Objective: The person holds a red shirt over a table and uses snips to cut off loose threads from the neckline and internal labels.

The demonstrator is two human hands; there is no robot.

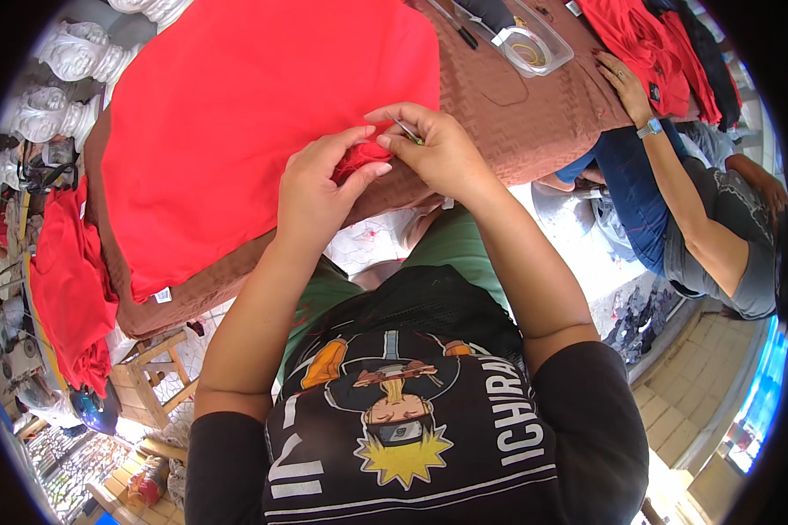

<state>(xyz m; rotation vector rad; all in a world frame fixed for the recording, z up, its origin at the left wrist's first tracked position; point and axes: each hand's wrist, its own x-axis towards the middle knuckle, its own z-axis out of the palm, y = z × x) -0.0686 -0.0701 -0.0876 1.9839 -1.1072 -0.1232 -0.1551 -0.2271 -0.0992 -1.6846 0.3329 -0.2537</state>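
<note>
well beyond hands (318,171): ring (534,67) in tray (557,37)

You are wearing a black short-sleeved T-shirt (481,446), its front showing a cartoon figure (400,409) with spiky yellow hair and orange sleeves, between bold white lettering (517,424) and above thin white stripes. Green legwear (455,248) is covering your thighs, and black mesh fabric (411,290) is draping across your lap.

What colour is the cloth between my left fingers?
The bunched cloth is red, clearest in head view.
</note>
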